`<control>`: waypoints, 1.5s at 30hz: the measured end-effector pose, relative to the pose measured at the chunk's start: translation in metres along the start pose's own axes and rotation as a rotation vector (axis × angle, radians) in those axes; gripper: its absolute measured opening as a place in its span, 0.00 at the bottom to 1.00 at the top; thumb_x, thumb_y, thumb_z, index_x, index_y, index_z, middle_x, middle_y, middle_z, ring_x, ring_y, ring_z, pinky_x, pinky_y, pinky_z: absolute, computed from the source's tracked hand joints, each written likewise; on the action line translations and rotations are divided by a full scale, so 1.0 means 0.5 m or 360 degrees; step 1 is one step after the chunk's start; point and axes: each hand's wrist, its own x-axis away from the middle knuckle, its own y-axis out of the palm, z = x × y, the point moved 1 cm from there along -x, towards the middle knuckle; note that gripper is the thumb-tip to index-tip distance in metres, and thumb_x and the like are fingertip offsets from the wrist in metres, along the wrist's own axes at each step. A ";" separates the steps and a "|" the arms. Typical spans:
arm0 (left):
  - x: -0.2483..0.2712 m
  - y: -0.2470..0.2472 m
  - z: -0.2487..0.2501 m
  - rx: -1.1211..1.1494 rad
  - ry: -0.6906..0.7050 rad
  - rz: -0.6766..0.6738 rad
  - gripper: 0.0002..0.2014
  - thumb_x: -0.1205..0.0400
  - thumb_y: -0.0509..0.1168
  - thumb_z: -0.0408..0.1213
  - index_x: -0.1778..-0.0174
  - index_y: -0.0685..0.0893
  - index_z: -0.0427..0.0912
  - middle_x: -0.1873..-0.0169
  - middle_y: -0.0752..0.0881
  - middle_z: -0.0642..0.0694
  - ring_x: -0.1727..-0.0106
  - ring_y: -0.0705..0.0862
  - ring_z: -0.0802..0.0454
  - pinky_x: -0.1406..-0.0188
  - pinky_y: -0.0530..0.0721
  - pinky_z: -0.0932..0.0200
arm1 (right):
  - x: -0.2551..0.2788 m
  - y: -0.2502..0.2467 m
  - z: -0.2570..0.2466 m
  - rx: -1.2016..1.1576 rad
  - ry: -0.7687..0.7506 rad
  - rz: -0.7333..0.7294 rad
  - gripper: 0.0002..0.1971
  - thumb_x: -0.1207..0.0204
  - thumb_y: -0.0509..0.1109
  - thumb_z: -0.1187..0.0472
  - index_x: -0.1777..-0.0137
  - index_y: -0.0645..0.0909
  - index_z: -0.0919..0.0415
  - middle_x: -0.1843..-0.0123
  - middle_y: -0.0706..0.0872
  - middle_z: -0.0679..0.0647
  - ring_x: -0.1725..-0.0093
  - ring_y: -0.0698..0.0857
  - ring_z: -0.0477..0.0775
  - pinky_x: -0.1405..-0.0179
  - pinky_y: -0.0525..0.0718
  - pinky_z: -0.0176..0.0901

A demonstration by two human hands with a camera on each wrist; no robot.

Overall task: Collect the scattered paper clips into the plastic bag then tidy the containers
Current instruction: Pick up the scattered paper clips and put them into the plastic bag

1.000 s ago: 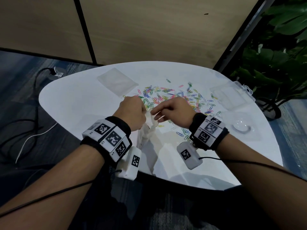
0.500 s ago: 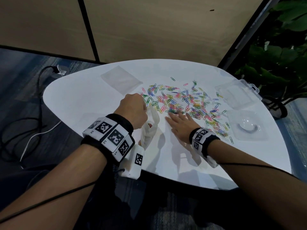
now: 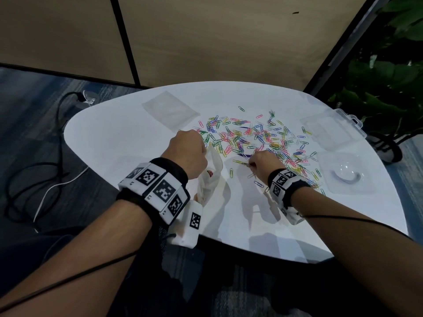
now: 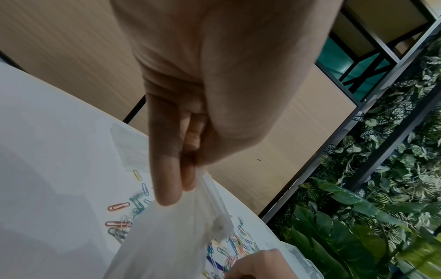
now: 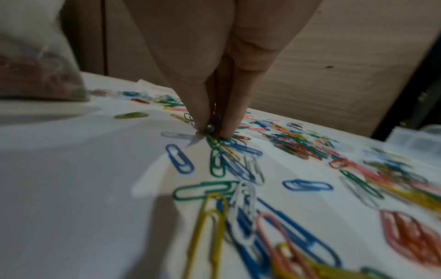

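Note:
Many coloured paper clips [image 3: 251, 138] lie scattered over the middle of the white table [image 3: 114, 138]. My left hand [image 3: 191, 151] pinches the top edge of a clear plastic bag [image 3: 211, 177], which hangs upright with some clips inside. In the left wrist view the fingers [image 4: 167, 188] grip the bag [image 4: 167, 236] at its zip strip. My right hand [image 3: 254, 163] is at the near edge of the pile. Its fingertips [image 5: 203, 120] pinch a few paper clips [image 5: 214, 139] against the table. The bag [image 5: 31, 71] shows at the left of the right wrist view.
A second flat plastic bag [image 3: 169, 108] lies at the back left. A clear plastic box [image 3: 332, 129] sits at the right edge, and a clear dish-like container [image 3: 345, 175] nearer. Leafy plants [image 3: 389, 88] stand beyond the table's right side. Cables [image 3: 34, 179] trail on the floor at left.
The right hand left the bag's mouth, lay flat by the clips, and now pinches clips at the pile's near edge. The left hand still holds the bag up.

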 end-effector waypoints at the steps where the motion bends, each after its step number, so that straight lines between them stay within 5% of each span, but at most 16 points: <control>1: 0.000 -0.001 0.000 0.0001 -0.0004 -0.0004 0.10 0.21 0.62 0.27 0.56 0.90 0.35 0.54 0.87 0.35 0.62 0.90 0.37 0.55 0.93 0.45 | 0.003 -0.007 0.007 -0.0120 0.0104 0.0002 0.09 0.20 0.67 0.63 0.59 0.87 0.62 0.59 0.88 0.60 0.59 0.85 0.58 0.59 0.78 0.39; 7: 0.007 -0.005 0.012 0.0011 0.0006 -0.0027 0.10 0.21 0.62 0.26 0.51 0.89 0.31 0.56 0.90 0.35 0.59 0.91 0.37 0.53 0.92 0.43 | 0.016 -0.100 0.028 -0.1468 0.0644 0.0171 0.03 0.29 0.80 0.59 0.61 0.91 0.57 0.62 0.93 0.53 0.58 0.92 0.52 0.57 0.87 0.38; 10: 0.009 -0.005 0.015 0.0015 0.0012 -0.0030 0.10 0.21 0.62 0.26 0.52 0.89 0.30 0.58 0.90 0.35 0.59 0.91 0.37 0.52 0.92 0.43 | 0.033 -0.161 -0.027 -0.2412 0.0487 0.0141 0.07 0.29 0.79 0.67 0.54 0.89 0.69 0.59 0.92 0.61 0.55 0.92 0.61 0.52 0.91 0.43; 13: 0.012 -0.006 0.016 0.0023 0.0009 -0.0017 0.10 0.21 0.61 0.26 0.53 0.88 0.32 0.59 0.90 0.36 0.59 0.91 0.37 0.51 0.91 0.45 | 0.068 -0.201 -0.110 -0.2718 0.0295 -0.0017 0.09 0.27 0.76 0.70 0.48 0.86 0.75 0.58 0.91 0.61 0.59 0.91 0.55 0.51 0.90 0.40; 16: 0.017 -0.008 0.017 0.0035 0.0026 0.0018 0.09 0.21 0.62 0.29 0.56 0.88 0.35 0.57 0.90 0.36 0.57 0.91 0.36 0.50 0.91 0.46 | 0.095 -0.190 -0.171 -0.2652 0.0241 -0.0137 0.03 0.26 0.75 0.72 0.53 0.86 0.71 0.61 0.90 0.60 0.64 0.90 0.52 0.54 0.90 0.39; 20: 0.023 -0.010 0.022 0.0056 0.0042 0.0026 0.08 0.22 0.64 0.29 0.66 0.85 0.38 0.59 0.89 0.36 0.57 0.91 0.37 0.52 0.92 0.46 | 0.108 -0.151 -0.200 -0.2115 0.0156 -0.0047 0.05 0.30 0.78 0.71 0.58 0.89 0.61 0.63 0.91 0.57 0.64 0.90 0.51 0.51 0.90 0.44; 24: 0.026 -0.012 0.028 0.0108 0.0034 -0.0017 0.12 0.22 0.62 0.25 0.57 0.91 0.38 0.57 0.90 0.37 0.57 0.90 0.38 0.52 0.92 0.46 | 0.116 -0.163 -0.220 -0.1609 -0.0016 0.0118 0.05 0.26 0.73 0.69 0.60 0.90 0.62 0.72 0.87 0.53 0.74 0.84 0.44 0.66 0.85 0.33; 27: 0.026 -0.014 0.027 0.0102 0.0045 -0.0017 0.13 0.23 0.61 0.24 0.57 0.92 0.39 0.57 0.89 0.38 0.58 0.90 0.38 0.52 0.92 0.46 | 0.118 -0.173 -0.231 -0.1199 -0.0207 0.0184 0.10 0.29 0.68 0.71 0.62 0.90 0.60 0.71 0.87 0.52 0.71 0.81 0.47 0.68 0.78 0.30; 33: 0.027 -0.017 0.026 0.0055 0.0051 -0.0006 0.13 0.23 0.61 0.24 0.58 0.91 0.37 0.60 0.89 0.38 0.59 0.90 0.39 0.53 0.92 0.45 | 0.107 -0.178 -0.235 -0.1029 -0.0302 0.0159 0.13 0.31 0.67 0.73 0.59 0.92 0.60 0.65 0.92 0.55 0.65 0.86 0.51 0.61 0.81 0.35; 37: 0.024 -0.018 0.023 0.0035 0.0069 0.0009 0.12 0.22 0.62 0.25 0.57 0.91 0.36 0.59 0.89 0.36 0.58 0.90 0.38 0.52 0.92 0.45 | 0.106 -0.187 -0.224 -0.1075 -0.0362 0.0089 0.17 0.30 0.64 0.76 0.53 0.92 0.60 0.64 0.90 0.48 0.68 0.85 0.38 0.61 0.79 0.20; 40: 0.023 -0.017 0.019 0.0025 0.0068 0.0030 0.11 0.21 0.62 0.26 0.51 0.90 0.36 0.52 0.89 0.37 0.56 0.90 0.36 0.50 0.91 0.45 | 0.091 -0.199 -0.184 -0.1539 -0.0113 0.0153 0.18 0.29 0.60 0.78 0.57 0.91 0.62 0.64 0.91 0.54 0.63 0.91 0.53 0.59 0.91 0.41; 42: 0.022 -0.017 0.016 0.0014 0.0074 0.0029 0.12 0.20 0.60 0.25 0.50 0.89 0.33 0.48 0.89 0.37 0.56 0.90 0.36 0.50 0.91 0.45 | 0.068 -0.188 -0.147 -0.1562 0.0043 0.0238 0.18 0.26 0.59 0.77 0.54 0.91 0.63 0.58 0.91 0.57 0.56 0.91 0.59 0.53 0.91 0.48; 45: 0.020 -0.017 0.014 0.0002 0.0062 0.0024 0.12 0.20 0.60 0.25 0.48 0.88 0.31 0.46 0.88 0.36 0.57 0.90 0.37 0.50 0.91 0.45 | 0.042 -0.137 -0.098 -0.0835 0.0109 0.0044 0.17 0.17 0.60 0.66 0.34 0.84 0.57 0.31 0.85 0.57 0.34 0.84 0.57 0.31 0.79 0.43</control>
